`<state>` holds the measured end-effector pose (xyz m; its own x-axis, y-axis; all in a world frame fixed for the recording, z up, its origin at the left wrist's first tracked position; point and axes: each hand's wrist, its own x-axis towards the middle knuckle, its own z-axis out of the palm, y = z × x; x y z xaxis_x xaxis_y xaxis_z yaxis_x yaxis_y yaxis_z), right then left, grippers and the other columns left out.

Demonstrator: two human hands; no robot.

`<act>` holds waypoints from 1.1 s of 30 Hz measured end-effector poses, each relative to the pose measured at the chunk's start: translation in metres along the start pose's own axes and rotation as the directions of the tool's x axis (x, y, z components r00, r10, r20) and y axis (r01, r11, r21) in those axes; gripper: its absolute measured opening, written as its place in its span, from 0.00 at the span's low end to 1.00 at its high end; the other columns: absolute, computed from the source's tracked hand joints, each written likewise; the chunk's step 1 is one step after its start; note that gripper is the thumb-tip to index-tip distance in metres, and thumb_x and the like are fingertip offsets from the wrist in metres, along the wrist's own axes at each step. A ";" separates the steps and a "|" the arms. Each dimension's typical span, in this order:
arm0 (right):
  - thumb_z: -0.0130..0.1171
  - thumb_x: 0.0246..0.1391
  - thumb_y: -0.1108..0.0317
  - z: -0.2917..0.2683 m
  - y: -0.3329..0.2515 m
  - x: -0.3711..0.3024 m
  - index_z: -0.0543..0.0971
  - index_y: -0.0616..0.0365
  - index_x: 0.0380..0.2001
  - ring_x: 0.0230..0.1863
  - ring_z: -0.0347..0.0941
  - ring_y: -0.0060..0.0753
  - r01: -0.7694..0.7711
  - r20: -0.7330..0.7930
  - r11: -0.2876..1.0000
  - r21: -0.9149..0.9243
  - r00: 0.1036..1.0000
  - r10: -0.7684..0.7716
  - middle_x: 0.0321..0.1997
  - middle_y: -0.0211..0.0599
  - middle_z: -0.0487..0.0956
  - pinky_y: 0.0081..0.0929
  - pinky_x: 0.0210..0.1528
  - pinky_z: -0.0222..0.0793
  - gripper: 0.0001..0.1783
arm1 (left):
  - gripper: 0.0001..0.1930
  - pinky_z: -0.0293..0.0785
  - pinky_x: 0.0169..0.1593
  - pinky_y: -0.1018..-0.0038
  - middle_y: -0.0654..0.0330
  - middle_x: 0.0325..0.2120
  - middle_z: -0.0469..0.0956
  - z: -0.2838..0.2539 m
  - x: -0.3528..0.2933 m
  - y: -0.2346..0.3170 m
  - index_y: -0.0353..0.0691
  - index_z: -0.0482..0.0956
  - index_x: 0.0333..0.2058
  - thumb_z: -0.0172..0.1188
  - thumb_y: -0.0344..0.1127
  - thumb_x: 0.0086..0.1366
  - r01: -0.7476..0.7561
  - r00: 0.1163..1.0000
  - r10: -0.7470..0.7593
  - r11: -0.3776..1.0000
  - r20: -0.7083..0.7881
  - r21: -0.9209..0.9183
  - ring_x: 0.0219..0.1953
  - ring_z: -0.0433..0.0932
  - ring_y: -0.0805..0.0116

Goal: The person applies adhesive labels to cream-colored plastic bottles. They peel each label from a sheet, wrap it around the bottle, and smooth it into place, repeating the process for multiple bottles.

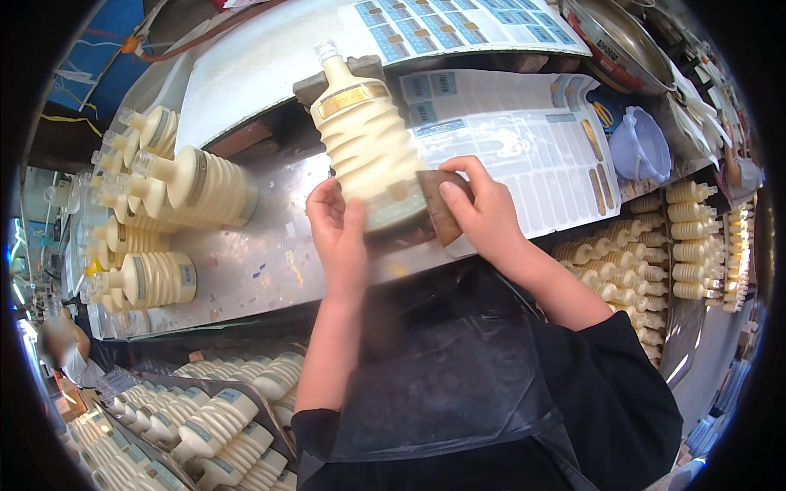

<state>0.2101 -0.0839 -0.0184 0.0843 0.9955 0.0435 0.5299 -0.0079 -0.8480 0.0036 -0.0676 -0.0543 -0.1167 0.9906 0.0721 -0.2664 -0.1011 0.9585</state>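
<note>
A cream bottle (364, 143) with a wavy ribbed body, a clear neck and a gold label lies tilted on the workbench, its neck pointing away. Grey blocks (366, 67) support it near the shoulder. At the lower left side of the bottle is my left hand (334, 233), fingers curled by its edge and thumb against its body. My right hand (483, 204) grips a flat brown block (444, 217) between thumb and fingers. One edge of that block meets the bottle's lower right side, near the base.
Several similar bottles (205, 184) lie at the bench's left. Label sheets (516, 155) cover the right side, beside a lavender bucket (641, 143). Crates of bottles (225, 425) sit lower left; more bottles (618, 262) fill the right. Another person (78, 352) is at far left.
</note>
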 end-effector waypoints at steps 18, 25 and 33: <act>0.56 0.63 0.64 0.002 0.003 -0.004 0.75 0.53 0.49 0.23 0.77 0.43 0.040 -0.037 0.995 -0.086 0.998 -0.043 0.22 0.43 0.79 0.36 0.28 0.69 0.13 | 0.17 0.69 0.59 0.68 0.54 0.50 0.75 -0.008 0.010 0.013 0.34 0.69 0.56 0.52 0.37 0.74 0.028 0.999 -0.023 0.982 -0.027 0.187 0.54 0.73 0.66; 0.58 0.63 0.66 -0.005 -0.001 0.026 0.75 0.58 0.50 0.25 0.72 0.20 -0.041 -0.142 0.952 0.304 0.986 0.087 0.22 0.34 0.78 0.25 0.28 0.66 0.15 | 0.19 0.70 0.55 0.73 0.58 0.50 0.75 -0.009 0.076 0.022 0.36 0.68 0.59 0.49 0.41 0.78 -0.078 0.994 0.104 0.912 -0.043 0.403 0.49 0.72 0.71; 0.59 0.63 0.65 0.022 -0.051 0.105 0.80 0.56 0.49 0.36 0.81 0.30 0.233 -0.155 0.963 0.138 0.965 -0.211 0.36 0.37 0.86 0.30 0.41 0.74 0.13 | 0.19 0.74 0.55 0.71 0.60 0.48 0.79 0.010 0.127 0.044 0.37 0.75 0.57 0.45 0.44 0.79 0.242 0.967 -0.235 0.969 0.100 -0.056 0.50 0.77 0.71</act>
<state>0.1735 0.0230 0.0174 0.1001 0.9479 0.3025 0.4130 0.2371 -0.8794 -0.0129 0.0552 -0.0005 0.0461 0.9907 -0.1282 -0.3394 0.1362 0.9307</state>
